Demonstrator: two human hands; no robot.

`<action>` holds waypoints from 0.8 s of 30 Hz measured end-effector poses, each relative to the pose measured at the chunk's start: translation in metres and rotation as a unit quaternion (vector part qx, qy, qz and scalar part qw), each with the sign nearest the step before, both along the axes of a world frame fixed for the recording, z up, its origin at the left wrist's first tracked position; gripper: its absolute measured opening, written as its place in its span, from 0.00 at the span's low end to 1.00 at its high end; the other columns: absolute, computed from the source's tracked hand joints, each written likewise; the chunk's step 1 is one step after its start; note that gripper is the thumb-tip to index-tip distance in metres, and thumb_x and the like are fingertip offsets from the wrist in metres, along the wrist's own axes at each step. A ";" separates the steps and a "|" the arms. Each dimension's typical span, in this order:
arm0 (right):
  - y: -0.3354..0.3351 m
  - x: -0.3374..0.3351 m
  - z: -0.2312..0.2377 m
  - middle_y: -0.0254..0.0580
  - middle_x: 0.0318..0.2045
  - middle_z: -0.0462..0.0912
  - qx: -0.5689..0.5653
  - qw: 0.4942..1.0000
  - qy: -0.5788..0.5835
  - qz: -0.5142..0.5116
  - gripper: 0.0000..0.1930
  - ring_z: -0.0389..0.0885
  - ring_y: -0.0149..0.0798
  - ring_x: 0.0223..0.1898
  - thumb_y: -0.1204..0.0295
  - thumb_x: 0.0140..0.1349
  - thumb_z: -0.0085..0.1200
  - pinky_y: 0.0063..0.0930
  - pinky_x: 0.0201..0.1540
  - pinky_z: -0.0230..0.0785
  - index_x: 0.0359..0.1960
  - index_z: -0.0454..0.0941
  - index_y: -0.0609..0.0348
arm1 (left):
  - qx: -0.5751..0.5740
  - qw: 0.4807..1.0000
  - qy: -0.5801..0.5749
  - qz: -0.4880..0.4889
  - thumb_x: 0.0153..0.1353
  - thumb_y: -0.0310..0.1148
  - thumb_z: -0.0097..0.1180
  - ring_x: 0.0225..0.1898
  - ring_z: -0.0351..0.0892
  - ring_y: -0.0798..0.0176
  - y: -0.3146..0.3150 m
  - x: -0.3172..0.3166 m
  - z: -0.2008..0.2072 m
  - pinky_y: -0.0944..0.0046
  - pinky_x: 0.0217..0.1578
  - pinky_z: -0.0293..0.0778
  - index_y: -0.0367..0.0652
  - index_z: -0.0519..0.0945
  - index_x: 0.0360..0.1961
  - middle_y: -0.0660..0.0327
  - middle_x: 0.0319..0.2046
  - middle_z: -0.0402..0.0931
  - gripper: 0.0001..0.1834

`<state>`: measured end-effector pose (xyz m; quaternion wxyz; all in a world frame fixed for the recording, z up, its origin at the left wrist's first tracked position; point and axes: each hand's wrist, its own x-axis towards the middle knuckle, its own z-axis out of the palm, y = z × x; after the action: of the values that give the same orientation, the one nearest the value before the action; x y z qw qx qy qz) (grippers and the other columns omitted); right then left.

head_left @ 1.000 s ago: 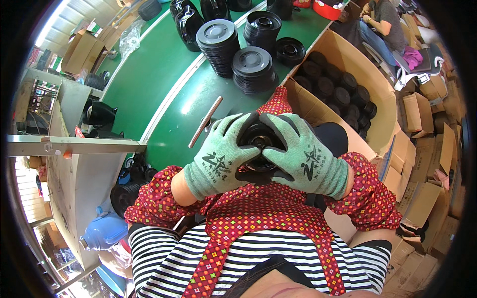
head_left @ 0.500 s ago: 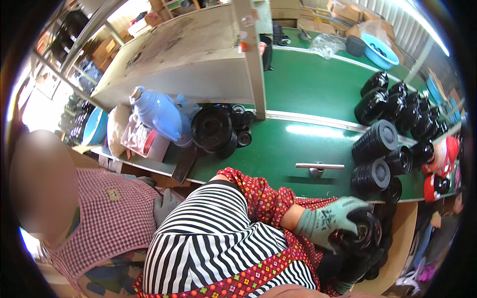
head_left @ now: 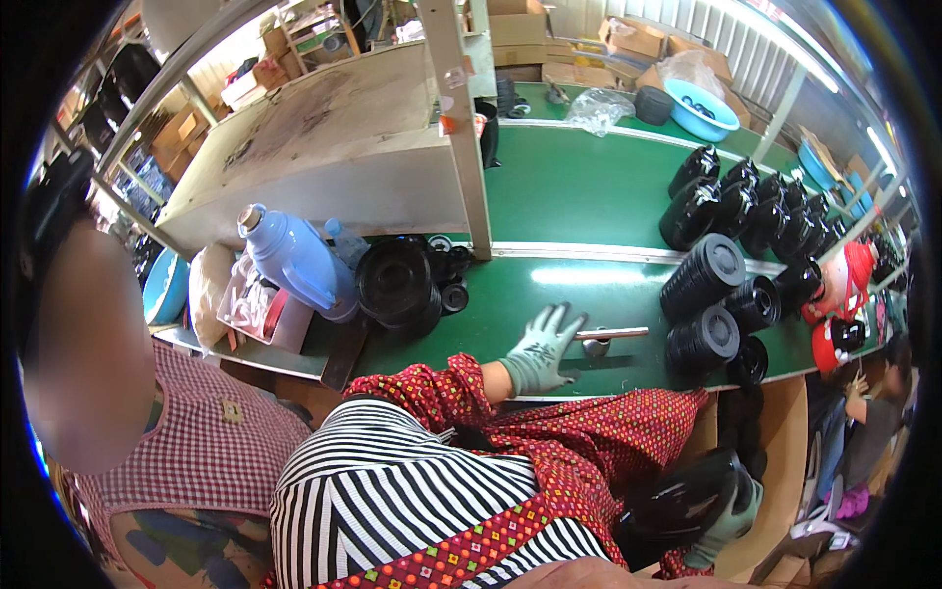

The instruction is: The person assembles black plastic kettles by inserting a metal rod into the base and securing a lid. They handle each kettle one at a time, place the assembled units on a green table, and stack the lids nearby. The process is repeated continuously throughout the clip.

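My left hand [head_left: 543, 355], in a pale green glove with dark fingertips, reaches over the green bench with its fingers spread. Its fingertips are close to one end of a T-shaped metal tool [head_left: 624, 334], a bar on a short round base; whether they touch I cannot tell. Low on the right, my right hand [head_left: 734, 518], gloved the same, grips a glossy black vessel [head_left: 677, 501] tilted on its side. The vessel hides part of that hand. Stacks of ribbed black lids [head_left: 702, 336] stand on the bench beyond the tool.
Glossy black vessels [head_left: 695, 211] stand in rows at the right. An open carton [head_left: 785, 442] with black parts is beside my right hand. A blue thermos flask [head_left: 294, 257] and black round parts [head_left: 397, 285] lie left. A co-worker in a checked apron [head_left: 231, 412] is close on my left.
My left hand has left the black vessel and moved up and left over the bench, its fingers spreading. My right hand keeps the vessel, now lower. The head view has shifted slightly.
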<state>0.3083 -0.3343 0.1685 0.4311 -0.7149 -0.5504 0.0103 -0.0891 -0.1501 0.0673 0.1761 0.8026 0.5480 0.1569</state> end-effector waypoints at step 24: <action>-0.001 -0.003 -0.021 0.52 0.43 0.86 -0.052 0.984 0.169 0.003 0.14 0.84 0.56 0.47 0.76 0.65 0.59 0.43 0.57 0.76 0.51 0.86 0.62 | -0.102 0.948 -0.280 -0.111 0.81 0.40 0.45 0.16 0.67 0.77 0.024 0.077 0.165 0.72 0.18 0.59 0.24 0.75 0.66 0.69 0.16 0.71 0.27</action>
<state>0.3056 -0.3353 0.1478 0.4799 -0.7229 -0.4702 0.1612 -0.0122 -0.1265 0.2322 0.4198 0.7597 0.3969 0.2985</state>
